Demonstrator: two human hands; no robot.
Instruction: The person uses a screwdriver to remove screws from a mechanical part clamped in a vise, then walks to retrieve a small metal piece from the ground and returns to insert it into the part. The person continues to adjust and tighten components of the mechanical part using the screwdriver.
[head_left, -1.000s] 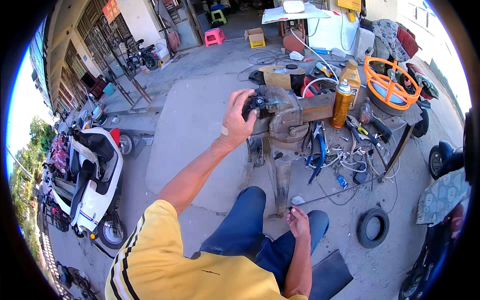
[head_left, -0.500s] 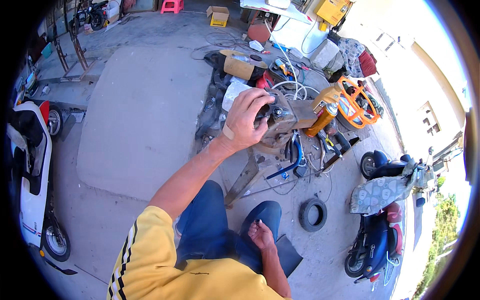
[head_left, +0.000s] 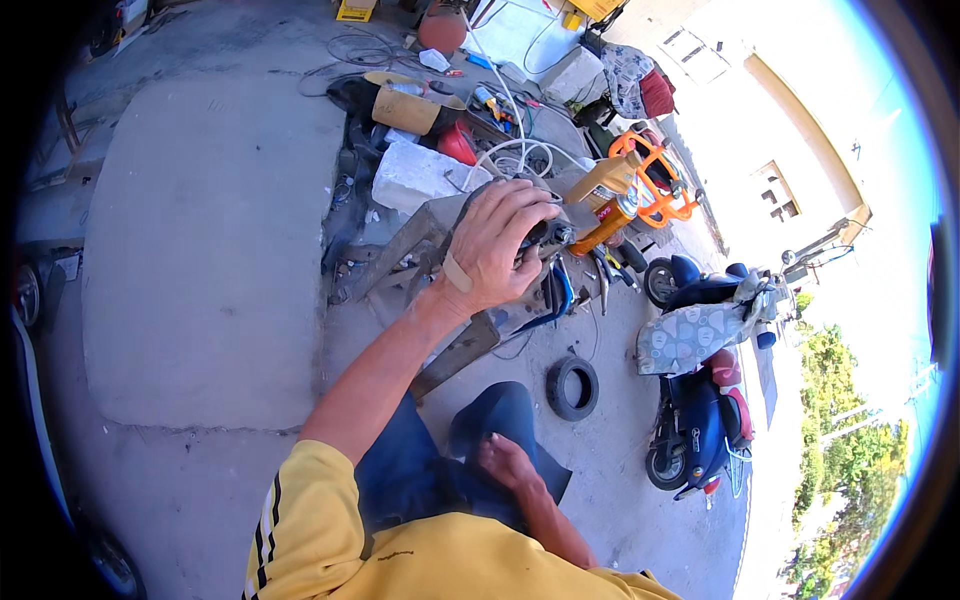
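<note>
The person's left hand (head_left: pixel 492 245) is stretched out, palm down, with the fingers curled over a compact black mechanical part (head_left: pixel 556 236) and the thumb beneath. The part sits in that grip, showing past the fingertips on their right; most of it is hidden from me by the knuckles. A tan adhesive strip (head_left: pixel 457 274) crosses the wrist just behind that hand.

The right hand (head_left: pixel 505 462) is well below the left, over the leg of the blue denim trousers (head_left: pixel 395 460). Its fingers are bent and rather blurred, and I can't tell whether anything is pinched in them.

Just right of the left hand an amber spray can (head_left: pixel 608 224) leans at a tilt, with a gold plastic bottle (head_left: pixel 603 178) close behind it and a round orange frame (head_left: pixel 665 212) a little farther right. Below the left hand's fingertips I see a curved blue tool handle (head_left: pixel 565 288), and beneath its wrist a slanted grey metal leg (head_left: pixel 456 357). A rough white block (head_left: pixel 425 177) lies beyond the hand, to its left. On the ground right of and above the right hand rests a black rubber tyre (head_left: pixel 556 392), and farther right stands a dark blue scooter (head_left: pixel 703 420).
</note>
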